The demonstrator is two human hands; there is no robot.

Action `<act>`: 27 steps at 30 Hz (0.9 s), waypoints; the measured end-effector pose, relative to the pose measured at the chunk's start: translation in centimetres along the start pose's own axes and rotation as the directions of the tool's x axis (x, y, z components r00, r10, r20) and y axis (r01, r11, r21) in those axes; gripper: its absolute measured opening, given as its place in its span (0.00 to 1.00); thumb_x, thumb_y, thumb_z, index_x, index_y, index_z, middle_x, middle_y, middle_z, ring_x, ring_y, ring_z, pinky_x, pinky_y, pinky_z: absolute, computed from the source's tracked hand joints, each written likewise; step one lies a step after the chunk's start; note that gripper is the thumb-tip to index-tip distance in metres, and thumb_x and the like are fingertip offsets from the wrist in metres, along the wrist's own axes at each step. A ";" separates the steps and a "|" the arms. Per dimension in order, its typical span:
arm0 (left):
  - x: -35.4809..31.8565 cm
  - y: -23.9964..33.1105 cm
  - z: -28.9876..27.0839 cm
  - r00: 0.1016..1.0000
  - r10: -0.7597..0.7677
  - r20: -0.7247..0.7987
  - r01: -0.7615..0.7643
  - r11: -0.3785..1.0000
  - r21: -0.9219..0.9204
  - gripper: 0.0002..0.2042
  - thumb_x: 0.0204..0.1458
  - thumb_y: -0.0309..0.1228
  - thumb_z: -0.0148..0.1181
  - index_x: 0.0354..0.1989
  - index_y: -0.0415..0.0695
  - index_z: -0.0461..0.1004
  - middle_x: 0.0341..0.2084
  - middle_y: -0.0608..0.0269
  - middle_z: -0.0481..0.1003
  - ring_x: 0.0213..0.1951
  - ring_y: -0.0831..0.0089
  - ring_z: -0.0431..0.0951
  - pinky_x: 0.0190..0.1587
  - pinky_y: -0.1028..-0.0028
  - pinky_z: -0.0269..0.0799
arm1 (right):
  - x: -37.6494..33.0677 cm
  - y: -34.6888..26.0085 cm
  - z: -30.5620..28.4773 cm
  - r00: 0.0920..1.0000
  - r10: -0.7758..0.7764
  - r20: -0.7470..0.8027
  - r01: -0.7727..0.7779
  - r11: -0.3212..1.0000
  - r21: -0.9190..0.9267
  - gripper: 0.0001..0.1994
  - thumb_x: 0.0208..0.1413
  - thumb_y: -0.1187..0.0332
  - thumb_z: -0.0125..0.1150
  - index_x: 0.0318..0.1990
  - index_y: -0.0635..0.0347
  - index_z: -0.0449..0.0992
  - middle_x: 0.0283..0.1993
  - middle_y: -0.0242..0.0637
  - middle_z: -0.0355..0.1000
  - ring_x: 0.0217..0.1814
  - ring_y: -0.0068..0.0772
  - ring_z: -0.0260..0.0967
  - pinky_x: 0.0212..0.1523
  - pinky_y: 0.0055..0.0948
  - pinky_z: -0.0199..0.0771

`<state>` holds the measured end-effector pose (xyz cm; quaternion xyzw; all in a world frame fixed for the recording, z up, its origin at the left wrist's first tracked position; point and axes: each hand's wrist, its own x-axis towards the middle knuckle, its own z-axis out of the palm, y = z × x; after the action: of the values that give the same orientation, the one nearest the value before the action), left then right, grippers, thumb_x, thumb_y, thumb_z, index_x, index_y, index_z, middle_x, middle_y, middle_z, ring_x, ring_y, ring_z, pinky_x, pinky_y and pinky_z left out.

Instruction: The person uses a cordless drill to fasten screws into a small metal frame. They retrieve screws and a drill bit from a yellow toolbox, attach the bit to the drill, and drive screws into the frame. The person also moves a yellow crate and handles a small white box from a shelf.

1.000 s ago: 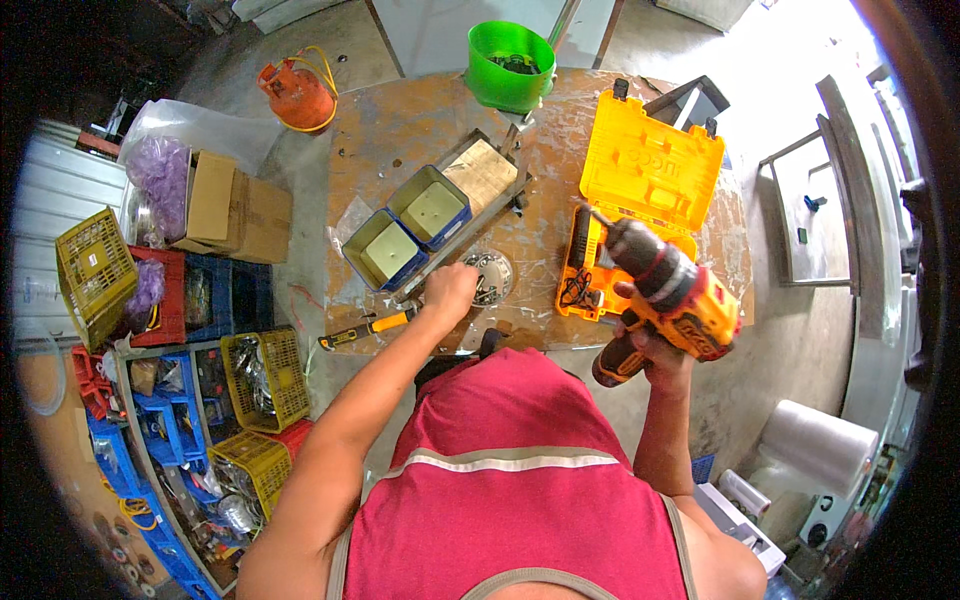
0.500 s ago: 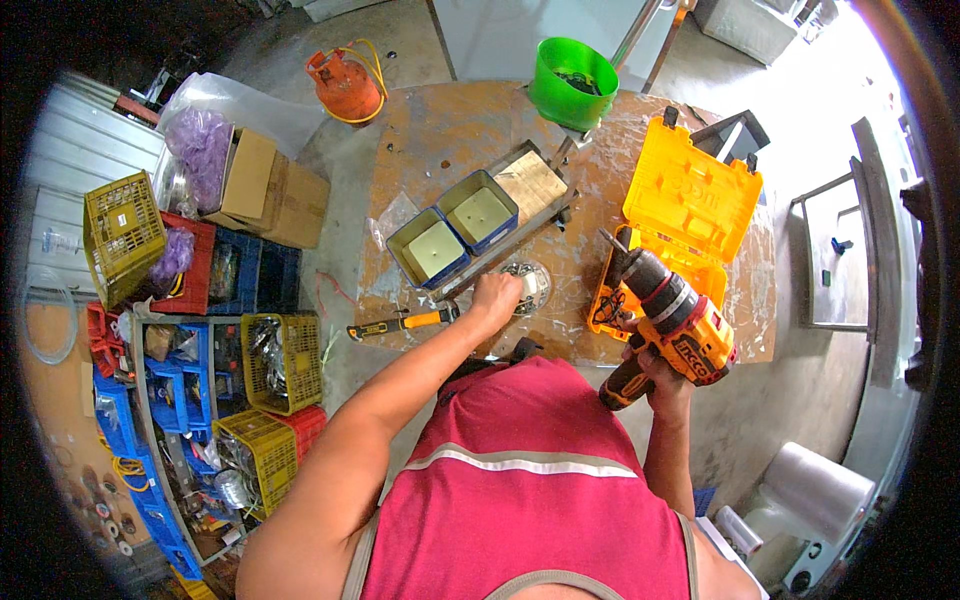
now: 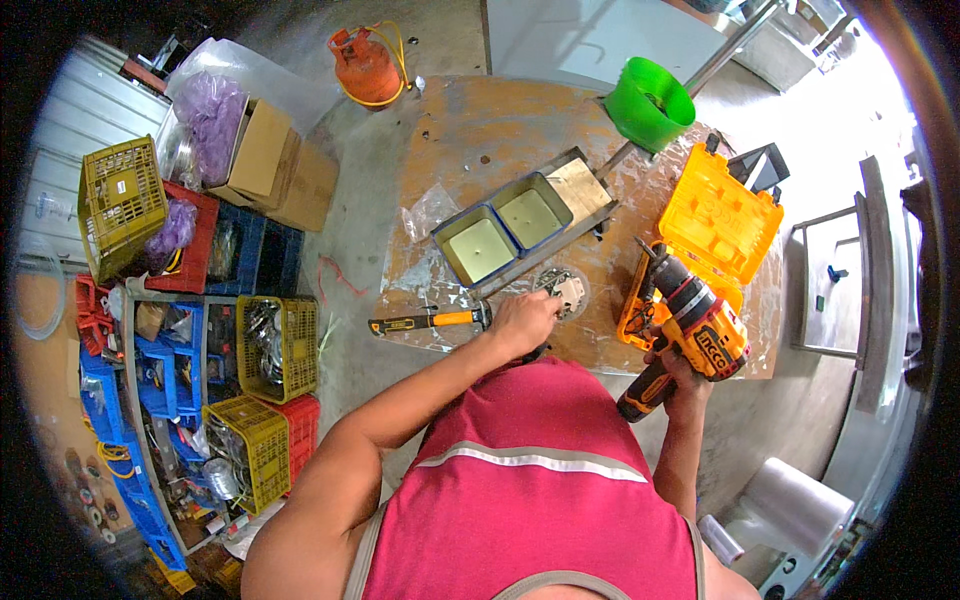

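My right hand (image 3: 685, 378) is wrapped round the handle of a yellow-and-black cordless drill (image 3: 700, 325), whose bit points up and away to the left. My left hand (image 3: 530, 322) reaches to a round shallow dish (image 3: 580, 311) at the table's near edge, with its fingers curled together over pale pieces in it. What the fingertips grip is hidden. Beyond the dish, two blue-rimmed square boxes (image 3: 478, 253) with pale insides sit in a metal frame beside a wooden block (image 3: 567, 196). A hammer (image 3: 425, 322) with a yellow-and-black handle lies left of my left hand.
An open yellow drill case (image 3: 722, 212) lies at the table's right side. A green tub (image 3: 648, 105) stands at the far right on the worn brown table (image 3: 450, 130). An orange gas cylinder (image 3: 366, 70) is on the floor. Crates (image 3: 277, 350) and a cardboard box (image 3: 285, 180) stand to the left.
The view has shifted, so the table and its things sit farther right. My left hand stays at the dish, its fingers now lower over the pieces. The drill remains in my right hand.
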<state>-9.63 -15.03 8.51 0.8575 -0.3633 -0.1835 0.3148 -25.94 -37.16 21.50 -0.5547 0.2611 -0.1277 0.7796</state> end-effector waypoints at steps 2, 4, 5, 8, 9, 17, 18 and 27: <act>-1.5 0.3 -2.5 0.997 -0.042 0.061 0.057 0.965 -0.255 0.11 0.56 0.31 0.60 0.44 0.43 0.81 0.39 0.51 0.83 0.43 0.54 0.84 0.45 0.59 0.79 | 0.0 -0.4 1.3 1.000 0.006 -0.011 -0.006 1.000 -0.026 0.24 0.52 0.69 0.71 0.57 0.66 0.74 0.51 0.46 0.79 0.39 0.36 0.79 0.41 0.37 0.83; -2.9 0.2 -5.4 0.997 -0.049 -0.059 0.020 0.910 -0.415 0.11 0.56 0.30 0.61 0.45 0.42 0.82 0.40 0.51 0.83 0.42 0.57 0.84 0.45 0.62 0.79 | -0.1 -1.1 2.6 0.999 0.018 0.042 -0.017 0.999 -0.034 0.24 0.52 0.71 0.70 0.57 0.66 0.74 0.51 0.46 0.80 0.38 0.36 0.79 0.40 0.36 0.84; -3.7 0.0 -6.9 0.991 -0.057 -0.121 -0.010 0.872 -0.489 0.12 0.55 0.30 0.61 0.46 0.42 0.82 0.40 0.51 0.83 0.42 0.58 0.85 0.45 0.64 0.79 | -0.3 -1.5 3.4 0.998 0.053 0.036 -0.050 0.994 -0.092 0.24 0.52 0.72 0.70 0.57 0.65 0.74 0.50 0.46 0.80 0.39 0.36 0.79 0.40 0.36 0.84; -4.9 -1.7 -11.1 0.966 -0.158 -0.204 -0.005 0.780 -0.626 0.11 0.58 0.27 0.62 0.48 0.42 0.82 0.38 0.60 0.83 0.38 0.74 0.82 0.44 0.72 0.77 | -0.7 -2.1 5.8 0.986 0.150 0.072 -0.131 0.967 -0.218 0.25 0.49 0.78 0.69 0.57 0.64 0.73 0.48 0.45 0.80 0.40 0.36 0.79 0.40 0.35 0.84; -5.1 -2.3 -12.1 0.952 -0.198 -0.235 -0.008 0.749 -0.663 0.10 0.59 0.27 0.62 0.48 0.42 0.82 0.38 0.61 0.83 0.38 0.76 0.81 0.44 0.73 0.77 | -0.9 -1.9 6.9 0.983 0.169 0.077 -0.144 0.956 -0.255 0.25 0.49 0.79 0.69 0.57 0.64 0.72 0.48 0.45 0.80 0.41 0.36 0.79 0.40 0.35 0.85; -5.5 -7.0 -16.7 0.947 -0.114 -0.299 -0.068 0.842 -0.535 0.07 0.57 0.27 0.67 0.43 0.43 0.82 0.36 0.62 0.82 0.38 0.73 0.81 0.42 0.73 0.76 | -2.3 -1.3 14.8 0.955 0.244 0.167 -0.164 0.907 -0.388 0.28 0.48 0.85 0.69 0.59 0.62 0.71 0.51 0.39 0.79 0.49 0.32 0.79 0.48 0.32 0.82; -5.6 -7.0 -16.9 0.942 -0.056 -0.331 -0.132 0.845 -0.518 0.07 0.57 0.26 0.66 0.43 0.43 0.81 0.36 0.62 0.81 0.36 0.73 0.81 0.39 0.73 0.77 | -2.2 -1.5 15.3 0.951 0.252 0.178 -0.161 0.898 -0.410 0.27 0.47 0.85 0.69 0.58 0.62 0.72 0.50 0.38 0.79 0.49 0.31 0.79 0.48 0.31 0.82; -5.4 -6.2 -17.9 0.915 0.038 -0.402 -0.227 0.872 -0.434 0.07 0.59 0.27 0.66 0.45 0.45 0.79 0.37 0.61 0.80 0.35 0.71 0.81 0.38 0.72 0.77 | 0.3 -1.6 16.6 0.931 0.258 0.258 -0.118 0.882 -0.456 0.23 0.52 0.77 0.69 0.57 0.61 0.74 0.48 0.42 0.80 0.43 0.30 0.79 0.41 0.31 0.83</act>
<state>-0.36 -0.37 17.93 0.7461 -0.2985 -0.0736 0.5906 -16.47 -24.63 27.05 -0.6986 0.2101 0.0994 0.6767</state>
